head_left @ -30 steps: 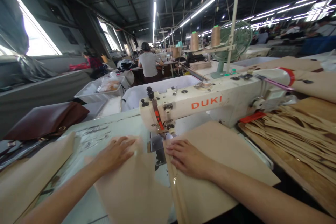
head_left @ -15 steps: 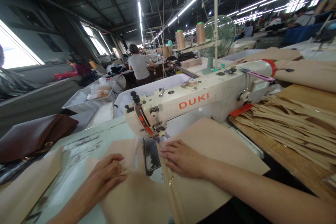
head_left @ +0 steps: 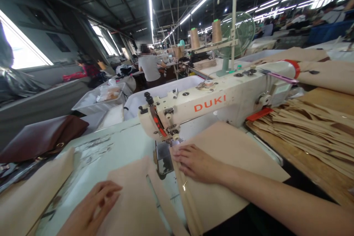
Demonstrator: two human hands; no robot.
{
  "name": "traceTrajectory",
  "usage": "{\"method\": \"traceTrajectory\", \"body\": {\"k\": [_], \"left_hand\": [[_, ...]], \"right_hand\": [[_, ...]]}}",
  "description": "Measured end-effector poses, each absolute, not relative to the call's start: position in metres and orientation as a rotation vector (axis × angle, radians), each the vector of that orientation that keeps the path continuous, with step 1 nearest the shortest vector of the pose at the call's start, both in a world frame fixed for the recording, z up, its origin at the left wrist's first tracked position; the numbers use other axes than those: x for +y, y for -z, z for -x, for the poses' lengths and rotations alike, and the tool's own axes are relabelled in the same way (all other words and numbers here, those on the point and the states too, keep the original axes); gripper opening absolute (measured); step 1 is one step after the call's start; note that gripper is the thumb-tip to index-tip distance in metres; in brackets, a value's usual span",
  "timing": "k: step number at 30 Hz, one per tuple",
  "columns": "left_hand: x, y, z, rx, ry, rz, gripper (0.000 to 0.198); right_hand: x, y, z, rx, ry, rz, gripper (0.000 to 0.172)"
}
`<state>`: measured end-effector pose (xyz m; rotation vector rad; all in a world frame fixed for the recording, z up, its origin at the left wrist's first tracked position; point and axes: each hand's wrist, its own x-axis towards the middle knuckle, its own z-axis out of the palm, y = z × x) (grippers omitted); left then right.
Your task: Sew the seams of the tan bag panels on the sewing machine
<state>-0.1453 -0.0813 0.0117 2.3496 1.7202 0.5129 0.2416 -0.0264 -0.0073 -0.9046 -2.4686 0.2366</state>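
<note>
Under the needle area of the white sewing machine point(head_left: 210, 101) lies a large beige sheet point(head_left: 229, 147), with a narrow folded strip and a small metal zipper pull point(head_left: 184, 185) along its left edge. My right hand point(head_left: 196, 164) rests flat on this sheet and the strip, fingers stretched out just in front of the needle. To the left, a second beige piece point(head_left: 132, 195) with a long slit lies on the pale green table point(head_left: 102, 155). Near that piece's left edge is my left hand point(head_left: 96, 202), fingers apart and bent slightly, holding nothing.
Brown leather pieces point(head_left: 44, 136) and a beige panel point(head_left: 35, 195) lie at the left. Many beige strips point(head_left: 309, 132) cover the wooden board at the right. Behind stand white bins point(head_left: 99, 99), thread cones point(head_left: 217, 31), a green fan point(head_left: 240, 33) and a seated person point(head_left: 149, 67).
My left hand has moved down and left, off the slit beige piece, which now lies flatter with its slit showing. My right hand stays on the sheet. The view has shifted slightly.
</note>
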Motion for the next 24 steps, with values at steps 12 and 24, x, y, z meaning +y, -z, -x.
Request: {"method": "traceTrajectory", "body": {"k": [12,24], "left_hand": [[-0.003,0.007,0.054,1.576,-0.670,-2.382,0.029],[-0.032,0.027,-0.001,1.332,-0.629,-2.648,0.048]], "right_hand": [[-0.031,-0.005,-0.246,-2.560,-0.373,0.968,0.058],[-0.043,-0.008,-0.246,-2.545,-0.358,0.959,0.038]]}}
